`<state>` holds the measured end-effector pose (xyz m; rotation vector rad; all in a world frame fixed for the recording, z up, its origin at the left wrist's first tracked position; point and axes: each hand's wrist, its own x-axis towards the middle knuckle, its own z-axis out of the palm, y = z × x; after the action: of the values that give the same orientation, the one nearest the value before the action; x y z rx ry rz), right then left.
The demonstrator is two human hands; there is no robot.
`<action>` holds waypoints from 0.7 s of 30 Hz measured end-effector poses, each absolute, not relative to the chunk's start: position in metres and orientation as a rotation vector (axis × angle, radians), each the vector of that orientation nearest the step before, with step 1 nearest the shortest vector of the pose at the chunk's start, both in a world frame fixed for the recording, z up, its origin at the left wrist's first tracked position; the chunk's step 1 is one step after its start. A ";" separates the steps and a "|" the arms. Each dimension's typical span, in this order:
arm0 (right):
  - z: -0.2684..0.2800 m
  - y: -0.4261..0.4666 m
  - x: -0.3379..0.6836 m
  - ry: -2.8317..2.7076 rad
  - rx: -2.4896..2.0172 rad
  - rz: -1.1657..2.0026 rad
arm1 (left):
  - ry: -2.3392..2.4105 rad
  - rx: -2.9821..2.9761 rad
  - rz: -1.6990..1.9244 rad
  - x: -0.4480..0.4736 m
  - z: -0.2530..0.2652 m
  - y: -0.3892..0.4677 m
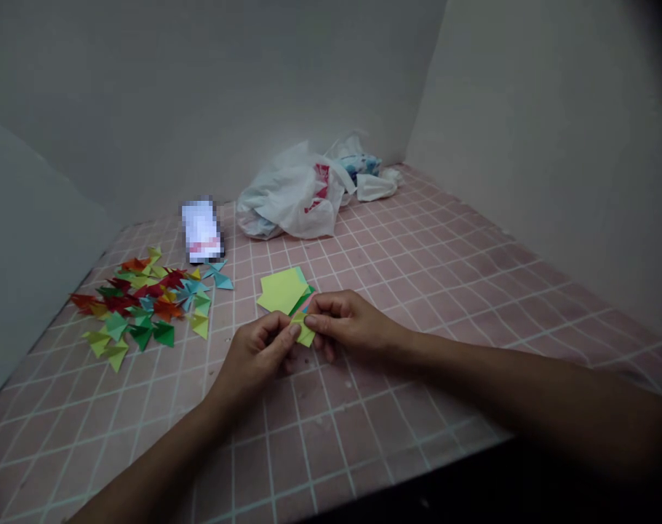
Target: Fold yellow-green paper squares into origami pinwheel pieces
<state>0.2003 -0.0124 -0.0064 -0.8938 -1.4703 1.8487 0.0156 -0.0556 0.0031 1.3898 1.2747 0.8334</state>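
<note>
The left hand (259, 348) pinches the near-left edge of a small folded yellow paper (305, 333) between thumb and forefinger, its other fingers curled beneath. The right hand (348, 320) grips the same piece from the other side, thumb laid flat on top and fingers bent under it. Both forearms reach in from the lower corners, so the hands meet over the middle of the counter (418, 276). The yellow paper is thin and matt, creased into facets, with a pointed lower end showing below the thumbs; the fingertips hide part of its outline.

From the left, a loose scatter of folded paper pieces (167, 311) covers part of the counter: sharp-cornered, wing-like triangles in orange, dark red, yellow, pale green, deep green and light blue, many overlapping. Behind them a smartphone (201, 225) stands tilted up, its bright screen pixelated. Next, just beyond the hands, lies a stack of coloured paper (281, 291), flat and smooth, yellow-green on top with green, pink and blue edges peeping out. Further back sits a crumpled, translucent white plastic bag (292, 193) with red print, then a blue patterned packet (362, 166). The counter is pink, ruled with a pale tile-like grid.
</note>
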 end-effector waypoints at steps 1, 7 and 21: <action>-0.007 -0.011 0.201 -1.437 -0.913 1.868 | 1.281 1.403 0.844 0.014 0.002 -0.055; -0.011 -0.007 0.202 -1.118 -0.843 2.060 | 1.233 1.916 1.155 0.006 -0.002 -0.044; -0.011 -0.011 0.199 -1.393 -0.791 1.772 | 1.392 1.433 1.191 0.015 0.001 -0.052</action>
<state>0.1989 -0.0111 -0.0106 -0.7906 -1.3930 1.7721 0.0148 -0.0523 0.0013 1.4327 1.3915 1.1914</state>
